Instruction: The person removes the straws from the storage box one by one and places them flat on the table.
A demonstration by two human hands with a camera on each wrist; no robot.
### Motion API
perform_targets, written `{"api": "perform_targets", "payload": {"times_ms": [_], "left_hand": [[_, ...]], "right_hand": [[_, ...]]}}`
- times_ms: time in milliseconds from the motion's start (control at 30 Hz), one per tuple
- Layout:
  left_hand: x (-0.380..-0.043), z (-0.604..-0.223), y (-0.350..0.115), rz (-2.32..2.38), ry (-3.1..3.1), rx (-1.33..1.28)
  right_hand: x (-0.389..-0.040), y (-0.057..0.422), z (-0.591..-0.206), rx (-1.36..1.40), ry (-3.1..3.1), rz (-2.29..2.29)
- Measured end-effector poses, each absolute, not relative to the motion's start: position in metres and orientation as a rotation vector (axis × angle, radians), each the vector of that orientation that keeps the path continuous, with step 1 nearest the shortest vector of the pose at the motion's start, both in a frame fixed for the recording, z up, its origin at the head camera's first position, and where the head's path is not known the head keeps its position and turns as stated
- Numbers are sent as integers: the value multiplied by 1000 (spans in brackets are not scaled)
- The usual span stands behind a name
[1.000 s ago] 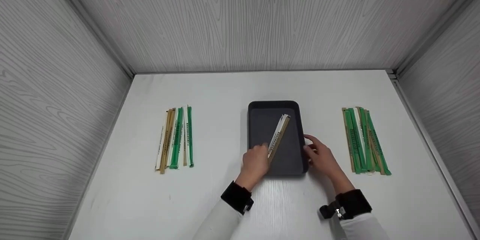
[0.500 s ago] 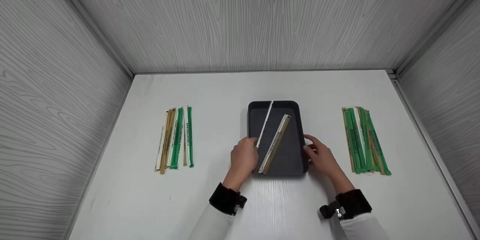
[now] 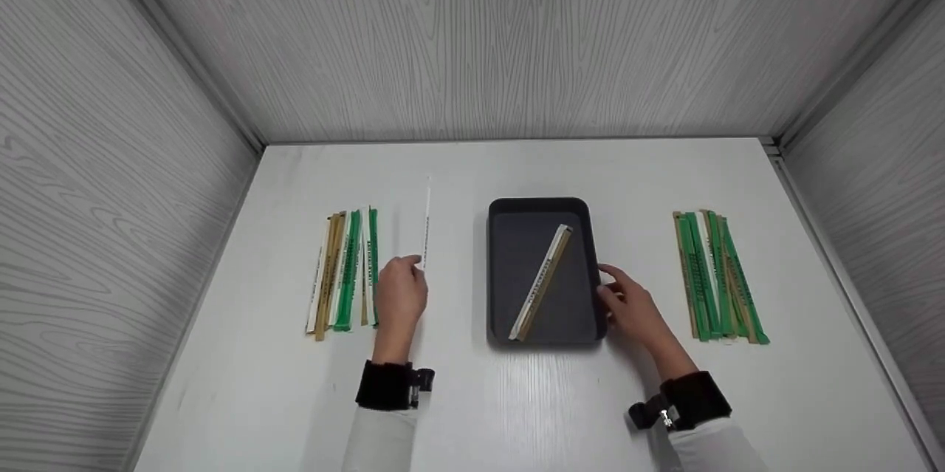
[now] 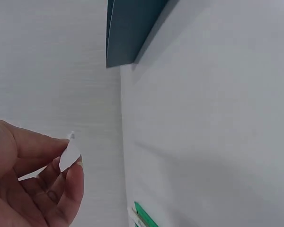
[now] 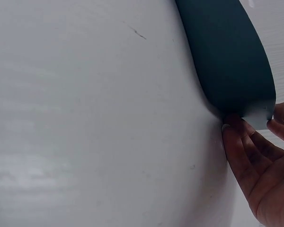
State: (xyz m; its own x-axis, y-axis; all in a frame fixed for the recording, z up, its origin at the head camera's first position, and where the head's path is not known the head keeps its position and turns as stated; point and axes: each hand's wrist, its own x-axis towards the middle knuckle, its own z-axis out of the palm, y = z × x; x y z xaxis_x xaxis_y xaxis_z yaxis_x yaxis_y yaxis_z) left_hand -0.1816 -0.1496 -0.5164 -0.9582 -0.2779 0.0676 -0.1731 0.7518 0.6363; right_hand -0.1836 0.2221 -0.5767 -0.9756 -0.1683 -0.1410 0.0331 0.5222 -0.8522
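My left hand (image 3: 402, 293) pinches a thin white paper-wrapped straw (image 3: 427, 224), its far end pointing away from me, over the table between the left row and the tray. In the left wrist view, thumb and fingers meet on the white wrapper (image 4: 70, 156). A dark rectangular tray (image 3: 539, 204) lies in the middle of the table. Inside it, a white wrapped straw (image 3: 537, 287) and a brown one (image 3: 550, 284) rest slantwise side by side. My right hand (image 3: 636, 309) holds the tray's right side, thumb at the rim and fingers against the outer wall (image 5: 227, 61).
To the left lies a row of several wrapped straws (image 3: 345, 272) in white, brown and green. A bundle of mostly green wrapped straws (image 3: 701, 280) lies on the right. Grey wood-grain panels (image 3: 472, 43) enclose the white table (image 3: 443, 398) at the back and sides.
My left hand has come out of the tray with one white straw and moved left beside the left row. The other two straws stay in the tray. My right hand keeps its place.
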Motion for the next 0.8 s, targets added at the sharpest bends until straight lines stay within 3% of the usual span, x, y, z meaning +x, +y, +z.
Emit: {"api": "perform_targets", "payload": {"times_ms": [367,800], "left_hand": [[-181,-532,-211,-1011,-2787,681],[-180,-541,-225,-959,-2776,768]], "right_hand": [[-184,223,-579,-92,2547,-1442],[-185,223,-579,-113,2566,-1445]]}}
